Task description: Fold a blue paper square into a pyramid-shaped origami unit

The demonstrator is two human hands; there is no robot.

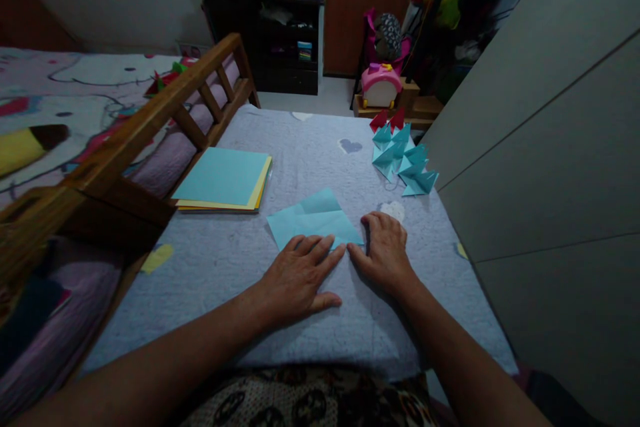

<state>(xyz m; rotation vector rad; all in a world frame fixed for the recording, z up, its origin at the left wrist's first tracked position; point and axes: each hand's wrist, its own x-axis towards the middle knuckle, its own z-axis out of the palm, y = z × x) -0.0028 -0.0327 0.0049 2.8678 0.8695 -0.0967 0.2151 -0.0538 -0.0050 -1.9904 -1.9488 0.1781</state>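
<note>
A light blue paper sheet (313, 220), partly folded, lies on the grey-blue bedspread (225, 260) in front of me. My left hand (299, 277) rests flat with fingers stretched out, its fingertips pressing the paper's near edge. My right hand (384, 250) lies beside it, fingers curled down onto the paper's near right corner. Neither hand lifts anything.
A stack of coloured paper (225, 180), blue on top, lies to the left by a wooden bed frame (165, 107). Several folded blue and red paper pieces (404, 159) sit at the far right. A grey wardrobe (545, 147) stands close on the right.
</note>
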